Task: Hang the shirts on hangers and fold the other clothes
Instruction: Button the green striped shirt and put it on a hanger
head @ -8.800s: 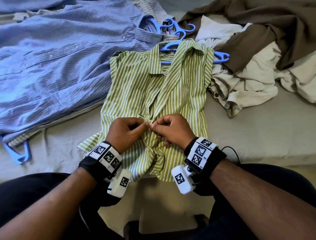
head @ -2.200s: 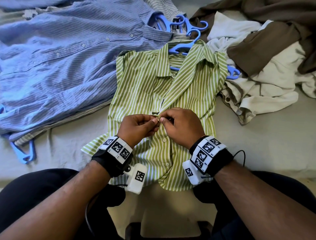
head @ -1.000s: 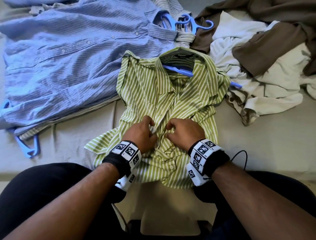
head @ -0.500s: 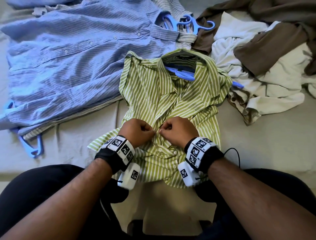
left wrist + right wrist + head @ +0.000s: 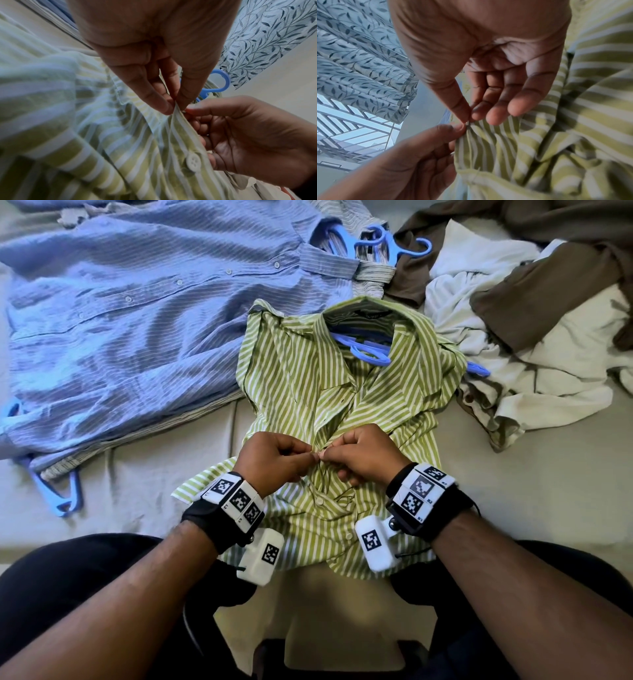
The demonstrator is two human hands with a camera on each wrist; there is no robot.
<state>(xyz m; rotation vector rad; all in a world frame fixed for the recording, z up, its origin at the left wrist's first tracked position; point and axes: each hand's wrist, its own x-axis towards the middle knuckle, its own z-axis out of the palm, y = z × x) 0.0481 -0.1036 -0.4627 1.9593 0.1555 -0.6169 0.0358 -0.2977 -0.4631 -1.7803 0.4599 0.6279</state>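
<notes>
My left hand (image 5: pixel 270 460) and right hand (image 5: pixel 363 455) meet fingertip to fingertip, each pinching the front edge of a green striped shirt (image 5: pixel 308 364) that lies on the bed (image 5: pixel 513 491) just in front of me, with a blue hanger (image 5: pixel 368 350) inside its collar. A blue shirt (image 5: pixel 137 320) lies to the left; brown and white clothes (image 5: pixel 531 302) are piled to the right.

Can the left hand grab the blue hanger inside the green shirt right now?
Probably not yet: the left hand is busy pinching the green shirt front, though the blue hanger lies uncovered at the open collar.
</notes>
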